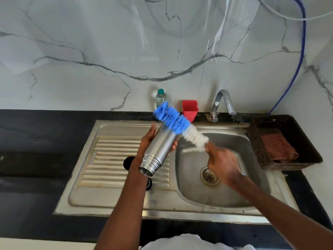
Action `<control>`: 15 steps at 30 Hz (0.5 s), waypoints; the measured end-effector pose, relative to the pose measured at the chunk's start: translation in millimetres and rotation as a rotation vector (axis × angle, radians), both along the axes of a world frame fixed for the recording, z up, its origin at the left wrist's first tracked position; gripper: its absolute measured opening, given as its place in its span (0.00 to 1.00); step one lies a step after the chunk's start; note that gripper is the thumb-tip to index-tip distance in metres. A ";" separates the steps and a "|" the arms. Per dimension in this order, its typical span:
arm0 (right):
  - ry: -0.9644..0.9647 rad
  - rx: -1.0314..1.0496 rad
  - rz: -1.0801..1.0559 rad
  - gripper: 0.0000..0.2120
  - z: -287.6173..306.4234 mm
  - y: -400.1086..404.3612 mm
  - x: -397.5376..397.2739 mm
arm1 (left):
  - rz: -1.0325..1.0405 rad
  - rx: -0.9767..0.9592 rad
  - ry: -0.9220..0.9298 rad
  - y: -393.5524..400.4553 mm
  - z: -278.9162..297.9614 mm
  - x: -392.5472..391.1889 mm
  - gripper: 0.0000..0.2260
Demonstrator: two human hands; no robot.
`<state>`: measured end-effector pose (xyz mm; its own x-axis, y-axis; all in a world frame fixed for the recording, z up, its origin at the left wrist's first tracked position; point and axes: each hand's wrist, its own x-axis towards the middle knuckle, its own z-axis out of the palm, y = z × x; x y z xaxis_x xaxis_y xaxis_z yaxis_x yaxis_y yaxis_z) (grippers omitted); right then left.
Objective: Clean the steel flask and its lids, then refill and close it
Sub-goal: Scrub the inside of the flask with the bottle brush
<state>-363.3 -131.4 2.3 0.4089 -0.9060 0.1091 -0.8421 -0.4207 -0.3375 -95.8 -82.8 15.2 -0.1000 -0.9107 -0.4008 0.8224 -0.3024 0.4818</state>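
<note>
The left hand (146, 141) grips the steel flask (158, 150) tilted above the sink (126, 202), its threaded open mouth toward the camera. The right hand (222, 164) holds a bottle brush (177, 124) — blue and white bristles — lying across the flask's far end, blurred. Two dark lids (128, 162) sit on the drainboard.

flask (159, 147) silver | brush (177, 123) blue-and-white | cup (189, 109) red | cloth (278, 147) red-checked | wall (108, 51) grey-veined white marble

Single head-worn wide-angle view, looking forward and down from above the counter edge at the sink (126, 204) close below, both forearms reaching in from the bottom edge, marble wall (90, 51) filling the top half, tap (223, 103) right of centre.
</note>
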 end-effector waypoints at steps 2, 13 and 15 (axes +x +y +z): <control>0.001 0.038 -0.044 0.19 0.8 -3.0 1.4 | -0.074 -0.022 -0.034 -5.9 -0.9 2.8 0.41; -0.099 -0.169 0.151 0.11 -12.5 22.6 -7.5 | 0.142 0.172 -0.172 26.4 -5.9 -5.3 0.31; -0.105 -0.103 -0.003 0.11 -9.5 8.0 0.6 | 0.031 0.076 -0.088 6.6 6.4 -8.7 0.32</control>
<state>-362.7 -123.3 -7.2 0.3874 -0.8891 0.2437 -0.8059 -0.4550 -0.3787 -104.5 -76.2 21.7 -0.0336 -0.8793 -0.4750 0.7873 -0.3160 0.5294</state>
